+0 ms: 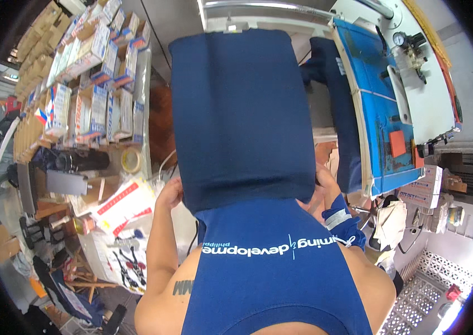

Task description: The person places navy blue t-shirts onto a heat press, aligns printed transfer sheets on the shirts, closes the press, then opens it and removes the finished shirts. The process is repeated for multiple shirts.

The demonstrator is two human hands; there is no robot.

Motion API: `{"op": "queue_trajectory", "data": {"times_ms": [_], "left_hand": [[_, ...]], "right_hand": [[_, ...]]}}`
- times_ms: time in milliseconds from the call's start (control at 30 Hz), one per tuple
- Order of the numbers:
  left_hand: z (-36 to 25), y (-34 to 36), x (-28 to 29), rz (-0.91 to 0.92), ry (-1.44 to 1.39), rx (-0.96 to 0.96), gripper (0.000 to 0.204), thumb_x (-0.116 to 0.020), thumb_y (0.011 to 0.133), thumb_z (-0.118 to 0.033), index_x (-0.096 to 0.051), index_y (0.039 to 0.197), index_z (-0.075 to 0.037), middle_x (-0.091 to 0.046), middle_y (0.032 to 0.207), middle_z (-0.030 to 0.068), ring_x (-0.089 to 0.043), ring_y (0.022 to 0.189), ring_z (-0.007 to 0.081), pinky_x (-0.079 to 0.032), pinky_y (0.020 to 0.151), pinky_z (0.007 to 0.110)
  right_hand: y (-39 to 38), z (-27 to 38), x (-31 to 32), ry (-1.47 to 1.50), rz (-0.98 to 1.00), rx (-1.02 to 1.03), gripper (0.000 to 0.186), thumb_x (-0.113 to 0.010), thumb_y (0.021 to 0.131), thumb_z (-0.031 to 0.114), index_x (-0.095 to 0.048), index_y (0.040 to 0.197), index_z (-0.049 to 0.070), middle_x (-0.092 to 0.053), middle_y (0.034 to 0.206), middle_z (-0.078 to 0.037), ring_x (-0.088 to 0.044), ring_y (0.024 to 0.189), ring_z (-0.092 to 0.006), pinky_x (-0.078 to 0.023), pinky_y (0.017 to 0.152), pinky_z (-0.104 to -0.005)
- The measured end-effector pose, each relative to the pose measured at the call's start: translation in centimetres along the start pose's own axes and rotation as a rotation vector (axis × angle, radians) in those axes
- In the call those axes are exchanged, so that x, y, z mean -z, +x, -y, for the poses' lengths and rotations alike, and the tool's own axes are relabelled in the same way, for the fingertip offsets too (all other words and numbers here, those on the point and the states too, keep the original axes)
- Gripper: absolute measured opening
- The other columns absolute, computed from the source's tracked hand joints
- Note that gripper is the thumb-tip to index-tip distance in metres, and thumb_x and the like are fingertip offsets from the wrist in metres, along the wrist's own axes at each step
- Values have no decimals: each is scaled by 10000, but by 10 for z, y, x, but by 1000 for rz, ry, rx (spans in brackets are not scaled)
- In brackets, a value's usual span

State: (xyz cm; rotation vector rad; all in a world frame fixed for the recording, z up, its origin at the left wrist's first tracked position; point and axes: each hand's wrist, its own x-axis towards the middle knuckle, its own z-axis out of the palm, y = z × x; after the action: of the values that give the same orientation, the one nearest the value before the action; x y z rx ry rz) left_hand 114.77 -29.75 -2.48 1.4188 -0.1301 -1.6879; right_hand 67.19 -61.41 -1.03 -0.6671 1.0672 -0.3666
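Note:
A dark navy cloth, likely a shirt (242, 111), is spread over a flat board with rounded far corners directly in front of me. Its surface lies mostly smooth, with a few creases along the near end. My left hand (173, 192) is curled at the near left edge of the cloth, its fingertips hidden by the fabric. On the opposite edge my right hand (321, 187) grips the near right side, with its fingers partly behind the cloth.
To the right stands a blue-framed screen (376, 111), with another dark cloth (345, 123) draped beside it. A pressure gauge (399, 38) sits beyond. Stacked cartons (91, 109), a tape roll (132, 159) and papers (127, 206) crowd the left bench.

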Motion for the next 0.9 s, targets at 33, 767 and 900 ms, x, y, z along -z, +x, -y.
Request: {"op": "queue_trajectory", "data": {"times_ms": [33, 767, 900], "left_hand": [[-15, 12, -10, -118, -119, -45, 654, -561, 1044, -543, -606, 1401, 4, -686, 1357, 139, -666, 1224, 241, -531, 1055, 419], [-313, 251, 75, -302, -612, -527, 426, -715, 910, -170, -661, 1260, 67, -682, 1297, 216, -681, 1168, 370, -532, 1073, 474], [-307, 258, 63, -584, -544, -598, 424, -725, 899, -205, -689, 1229, 59, -683, 1315, 209, -672, 1181, 331, -515, 1062, 438]], "right_hand": [[10, 16, -9, 34, -63, -30, 569, -472, 1106, 471, -531, 1487, 53, -624, 1431, -135, -601, 1299, -270, -480, 1120, -435], [269, 250, -65, -293, -480, 840, 442, -733, 939, 300, -718, 1155, -85, -739, 1158, -190, -704, 1038, -319, -540, 972, -389], [259, 254, -66, 212, -237, 257, 474, -664, 1000, 298, -673, 1251, -105, -691, 1276, -204, -678, 1103, -332, -509, 1039, -391]]}}
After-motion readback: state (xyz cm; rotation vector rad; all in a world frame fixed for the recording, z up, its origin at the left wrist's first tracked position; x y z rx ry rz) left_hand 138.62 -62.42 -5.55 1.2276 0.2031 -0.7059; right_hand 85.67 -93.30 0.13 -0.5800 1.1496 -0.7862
